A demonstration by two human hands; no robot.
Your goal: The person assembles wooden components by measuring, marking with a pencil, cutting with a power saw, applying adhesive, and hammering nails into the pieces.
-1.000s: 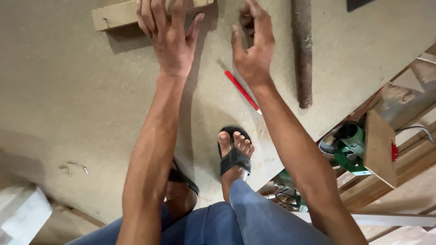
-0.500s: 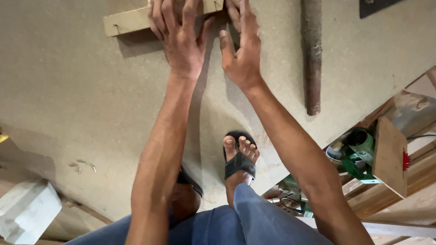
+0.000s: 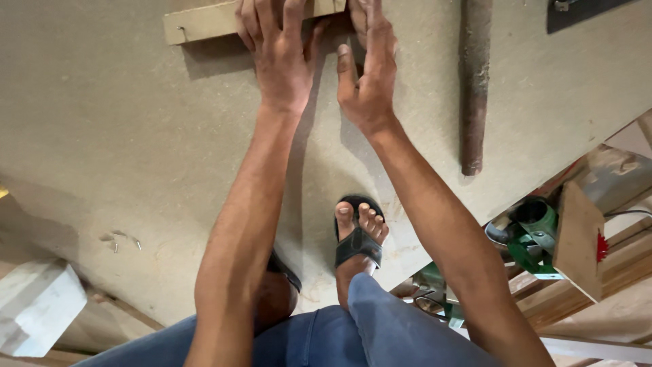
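Both arms reach straight forward from the body, nearly parallel, elbows almost locked. The left hand (image 3: pixel 282 58) lies palm down, fingers spread and flat, pressing on a pale wooden strip (image 3: pixel 204 22) that lies across the far part of a large tan board (image 3: pixel 122 136). It closes on nothing; it only bears down, fingertips over the strip's far edge. The right hand (image 3: pixel 370 68) sits just beside the left hand, tilted on its edge, thumb out toward the left hand, fingers extended up to the strip's right end; whether they grip that end cannot be told, since the frame cuts them off. The two hands are close together but not touching.

Right of the right hand, a rusty rod (image 3: pixel 474 88) lies lengthwise on the board, apart from the strip. Nearer the body than the hands, a sandalled foot (image 3: pixel 358 234) stands on the board. Off the board's right edge rests a green tool (image 3: pixel 536 231). A few nails (image 3: pixel 125 241) lie on the board, left of the left forearm.
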